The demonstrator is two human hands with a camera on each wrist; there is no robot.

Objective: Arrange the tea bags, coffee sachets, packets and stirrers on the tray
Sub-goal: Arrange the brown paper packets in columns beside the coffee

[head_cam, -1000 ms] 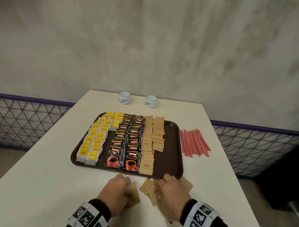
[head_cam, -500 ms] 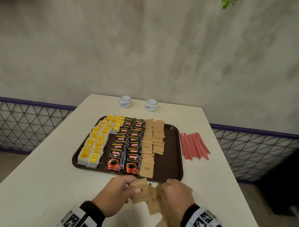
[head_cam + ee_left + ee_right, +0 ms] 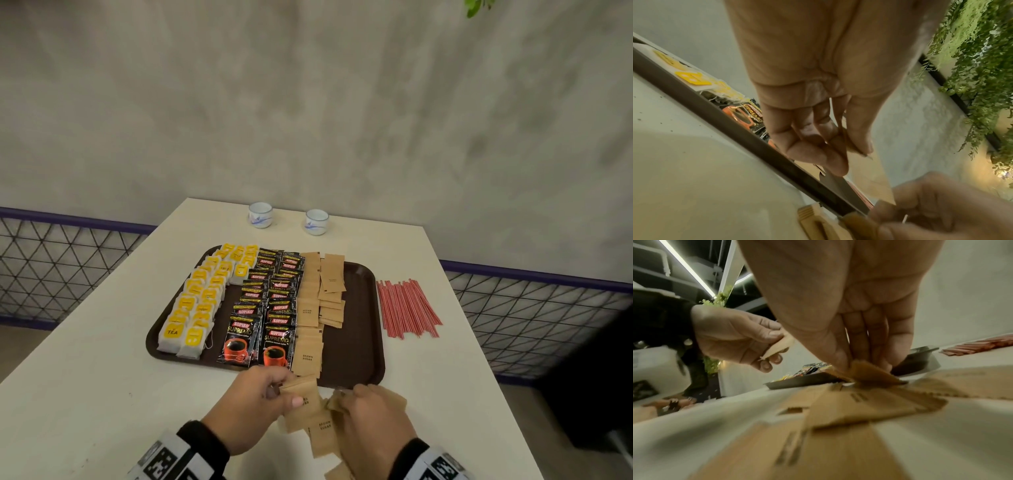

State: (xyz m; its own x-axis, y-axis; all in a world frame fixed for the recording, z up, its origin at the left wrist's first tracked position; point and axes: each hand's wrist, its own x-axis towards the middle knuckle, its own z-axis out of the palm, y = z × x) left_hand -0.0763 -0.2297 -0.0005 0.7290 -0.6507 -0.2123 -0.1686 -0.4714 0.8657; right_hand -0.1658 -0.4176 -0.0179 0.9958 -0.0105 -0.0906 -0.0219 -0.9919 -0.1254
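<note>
A dark brown tray (image 3: 363, 308) on the white table holds rows of yellow tea bags (image 3: 200, 301), black coffee sachets (image 3: 270, 308) and brown sugar packets (image 3: 310, 325). Loose brown sugar packets (image 3: 322, 431) lie on the table before the tray's near edge. My left hand (image 3: 274, 394) pinches one brown sugar packet (image 3: 301, 387) just above that pile; in the right wrist view the same packet (image 3: 780, 345) shows between thumb and fingers. My right hand (image 3: 349, 397) pinches the corner of another loose packet (image 3: 869, 374). Red stirrers (image 3: 406, 308) lie right of the tray.
Two small white cups (image 3: 260, 214) (image 3: 317, 222) stand at the table's far edge. A wire-mesh railing (image 3: 534, 318) runs behind the table on both sides. The table drops off close to the stirrers on the right.
My left hand has lifted one brown sugar packet off the table and moved it right toward the pile. My right hand stayed on the loose packets and took hold of a corner.
</note>
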